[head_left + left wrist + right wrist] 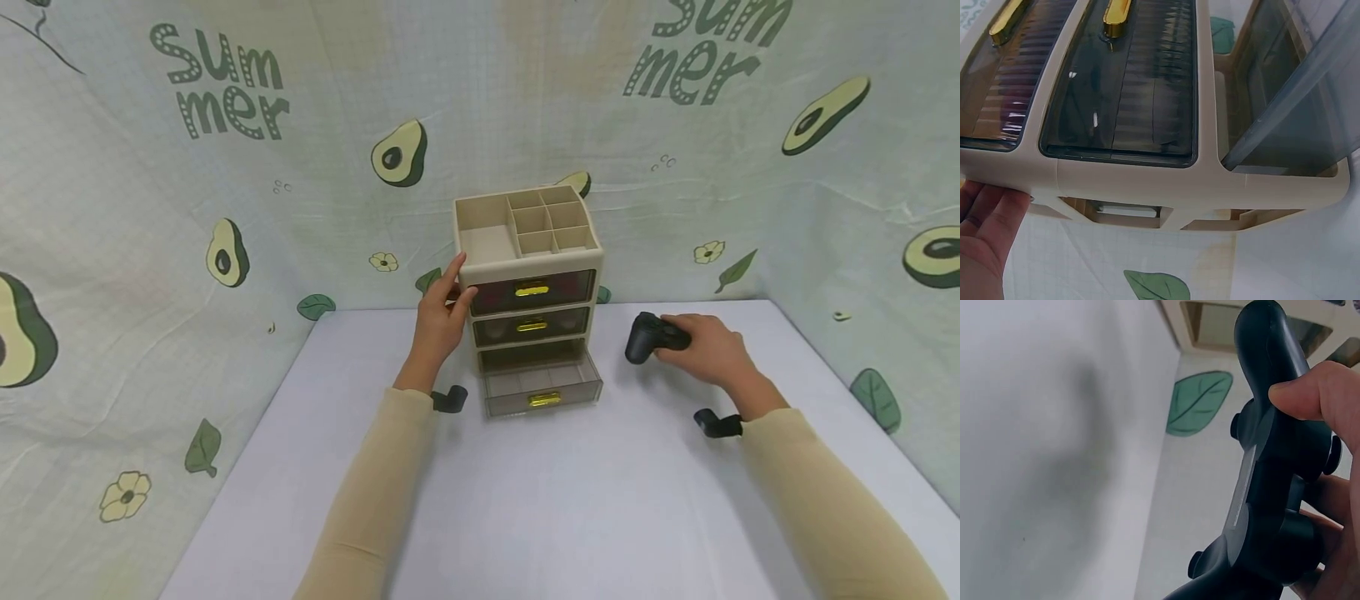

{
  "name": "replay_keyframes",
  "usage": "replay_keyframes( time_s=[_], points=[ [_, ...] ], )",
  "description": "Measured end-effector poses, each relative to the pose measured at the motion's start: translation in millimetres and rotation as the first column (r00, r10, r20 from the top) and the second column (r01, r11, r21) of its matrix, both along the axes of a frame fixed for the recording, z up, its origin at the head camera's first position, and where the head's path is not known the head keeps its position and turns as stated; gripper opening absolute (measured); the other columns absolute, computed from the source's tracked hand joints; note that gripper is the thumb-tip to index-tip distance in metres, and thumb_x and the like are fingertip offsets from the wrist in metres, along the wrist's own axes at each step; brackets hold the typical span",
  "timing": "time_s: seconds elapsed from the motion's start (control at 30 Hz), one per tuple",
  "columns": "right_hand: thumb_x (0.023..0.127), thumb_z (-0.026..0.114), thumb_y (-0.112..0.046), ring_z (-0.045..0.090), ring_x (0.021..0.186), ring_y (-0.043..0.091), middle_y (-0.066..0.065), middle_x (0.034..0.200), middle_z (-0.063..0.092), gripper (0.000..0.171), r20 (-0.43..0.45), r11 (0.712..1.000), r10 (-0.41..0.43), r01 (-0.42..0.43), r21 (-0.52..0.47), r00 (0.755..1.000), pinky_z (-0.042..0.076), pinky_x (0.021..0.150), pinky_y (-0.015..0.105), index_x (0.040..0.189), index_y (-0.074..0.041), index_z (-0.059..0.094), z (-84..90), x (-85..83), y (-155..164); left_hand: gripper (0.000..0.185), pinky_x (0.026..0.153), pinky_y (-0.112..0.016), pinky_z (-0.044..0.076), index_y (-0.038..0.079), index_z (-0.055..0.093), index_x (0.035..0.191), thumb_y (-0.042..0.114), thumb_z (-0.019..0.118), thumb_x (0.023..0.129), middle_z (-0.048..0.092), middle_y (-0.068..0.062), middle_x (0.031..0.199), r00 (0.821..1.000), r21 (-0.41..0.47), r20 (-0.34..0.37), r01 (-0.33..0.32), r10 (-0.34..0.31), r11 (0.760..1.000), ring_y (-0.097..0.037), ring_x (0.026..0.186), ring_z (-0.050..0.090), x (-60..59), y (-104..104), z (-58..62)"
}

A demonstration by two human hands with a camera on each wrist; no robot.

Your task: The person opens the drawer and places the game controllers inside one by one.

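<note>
A black game controller [651, 337] is held above the table at the right by my right hand [707, 350]. In the right wrist view the thumb [1310, 394] presses on one side of the controller [1272, 487], with the other fingers behind it. My left hand [441, 325] touches the left side of a beige drawer organizer [531, 265], its fingers fairly straight. The organizer's clear bottom drawer [543, 396] is pulled out and looks bare inside. Its upper two drawers, with gold handles, are closed. In the left wrist view the fingertips [1013, 203] rest against the organizer's side wall.
A white table [570, 500] lies under everything. Cloth [315, 208] printed with avocados, leaves and lettering hangs behind and at both sides. Divided compartments [551, 218] top the organizer. Each wrist wears a small black camera mount [450, 399].
</note>
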State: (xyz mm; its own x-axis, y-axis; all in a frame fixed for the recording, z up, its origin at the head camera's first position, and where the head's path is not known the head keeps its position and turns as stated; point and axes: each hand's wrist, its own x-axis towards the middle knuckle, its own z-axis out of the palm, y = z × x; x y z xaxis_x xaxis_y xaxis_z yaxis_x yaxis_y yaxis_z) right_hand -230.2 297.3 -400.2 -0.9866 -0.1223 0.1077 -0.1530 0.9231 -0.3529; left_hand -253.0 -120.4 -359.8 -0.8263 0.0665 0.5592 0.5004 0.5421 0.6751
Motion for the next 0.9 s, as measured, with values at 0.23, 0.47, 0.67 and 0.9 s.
replay_keyframes(
  time_s=[0.23,0.47,0.67,0.9],
  points=[
    [0.085,0.068,-0.046,0.042,0.128,0.044,0.023,0.141,0.049,0.071,-0.016,1.0,0.029,-0.029,0.003,0.999,0.032,0.09,0.071,0.143,-0.01,0.048,9.5,9.4,-15,0.057,0.083,-0.038,0.056,0.036,0.036,0.15,0.033,0.057,0.097,0.059,-0.012,0.106,1.0,0.01,-0.027,0.008,-0.007,1.0,-0.024,0.099,0.064,0.0,-1,-0.4],
    [0.084,0.069,-0.039,0.042,0.128,0.043,0.022,0.139,0.051,0.067,-0.043,0.998,0.054,-0.054,-0.007,0.998,0.031,0.092,0.071,0.142,-0.011,0.049,17.0,18.1,-30,0.057,0.083,-0.038,0.056,0.034,0.036,0.15,0.033,0.057,0.097,0.059,-0.012,0.103,0.999,0.006,-0.03,0.015,-0.015,1.0,-0.024,0.099,0.064,-0.8,0,-0.5],
    [0.083,0.07,-0.037,0.043,0.127,0.042,0.021,0.138,0.053,0.067,-0.079,0.996,0.088,-0.089,0.001,0.993,0.033,0.095,0.069,0.141,-0.01,0.05,22.1,25.3,-43,0.057,0.084,-0.038,0.056,0.033,0.036,0.15,0.033,0.057,0.097,0.059,-0.012,0.104,1.0,0.004,-0.02,0.011,-0.011,1.0,-0.024,0.099,0.064,-0.7,0,0.4],
    [0.082,0.072,-0.038,0.042,0.127,0.042,0.02,0.138,0.054,0.066,-0.102,0.995,0.102,-0.102,-0.002,0.99,0.034,0.093,0.068,0.139,-0.012,0.052,25.3,32.6,-58,0.057,0.084,-0.038,0.056,0.03,0.037,0.15,0.032,0.058,0.097,0.058,-0.012,0.103,1.0,0.004,-0.018,0.01,-0.009,1.0,-0.024,0.099,0.064,-0.8,0,0.9]
  ],
)
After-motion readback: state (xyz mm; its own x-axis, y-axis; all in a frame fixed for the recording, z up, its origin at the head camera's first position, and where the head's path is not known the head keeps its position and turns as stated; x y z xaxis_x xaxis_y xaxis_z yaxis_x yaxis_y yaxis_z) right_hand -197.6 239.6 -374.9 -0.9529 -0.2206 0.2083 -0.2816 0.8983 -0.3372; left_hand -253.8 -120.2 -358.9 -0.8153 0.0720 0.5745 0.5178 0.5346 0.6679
